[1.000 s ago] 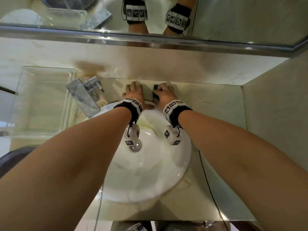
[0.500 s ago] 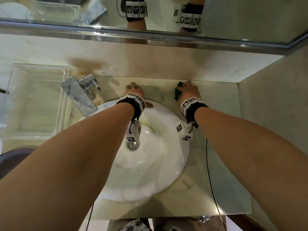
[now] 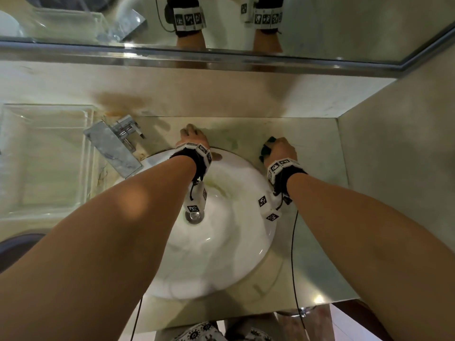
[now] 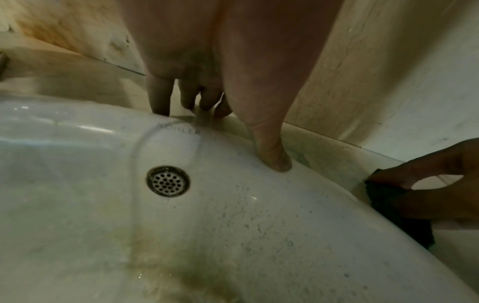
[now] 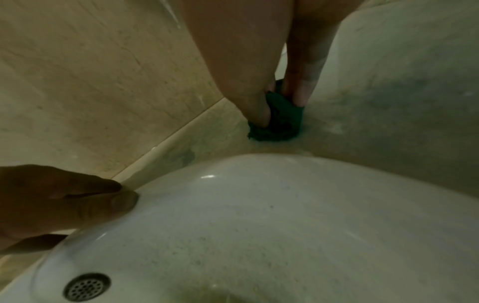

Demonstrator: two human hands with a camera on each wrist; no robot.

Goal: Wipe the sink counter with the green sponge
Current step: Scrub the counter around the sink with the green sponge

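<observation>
Right hand (image 3: 283, 150) pinches green sponge (image 5: 278, 121) against counter (image 3: 317, 153); left hand (image 3: 193, 139), fingers straight, rests on sink (image 3: 236, 242) rim.

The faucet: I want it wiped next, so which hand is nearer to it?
Left. The left hand rests on the basin rim just beside the faucet; the right hand, gripping the green sponge, is farther off.

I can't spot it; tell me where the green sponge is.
Head view: green sponge lies under the right hand on the counter, right of the sink rim.
</observation>
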